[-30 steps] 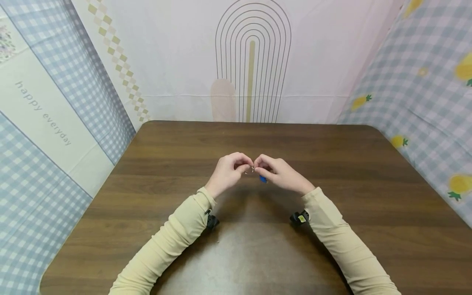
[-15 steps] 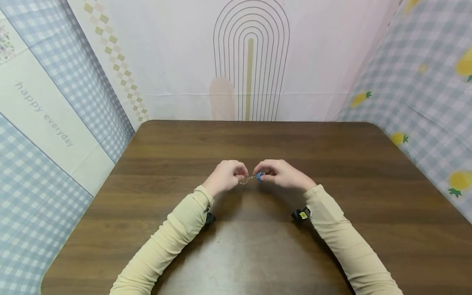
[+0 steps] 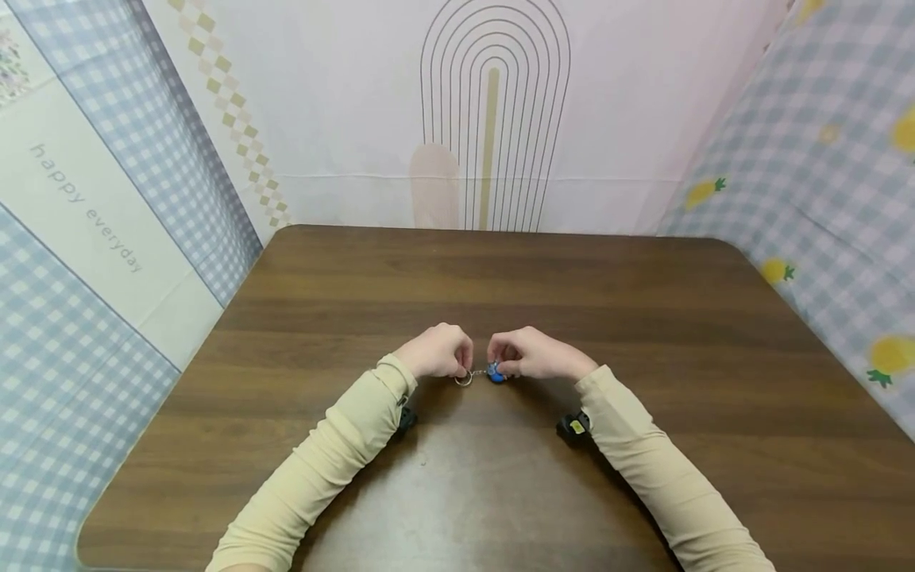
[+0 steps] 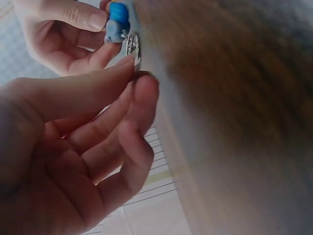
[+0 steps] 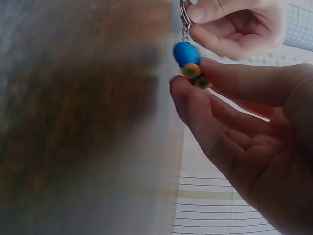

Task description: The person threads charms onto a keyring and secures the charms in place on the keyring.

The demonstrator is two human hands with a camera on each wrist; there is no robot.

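A small keychain stretches between the two hands, low over the table in the head view. Its blue figurine charm shows grey and yellow-orange parts in the wrist views. My right hand pinches the charm between thumb and fingertips. My left hand pinches the metal split ring at the other end. A short chain links ring and charm and runs nearly straight between them. Part of the charm is hidden behind the right fingers.
The brown wooden table extends under both arms. A white patterned cloth hangs behind its far edge, with checked cloths at the sides. A dark wrist camera sits under the right sleeve.
Both hands have come down and nearer the body with the keychain. They have drawn slightly apart, so ring, chain and charm now show between them. The right fingers have moved onto the charm.
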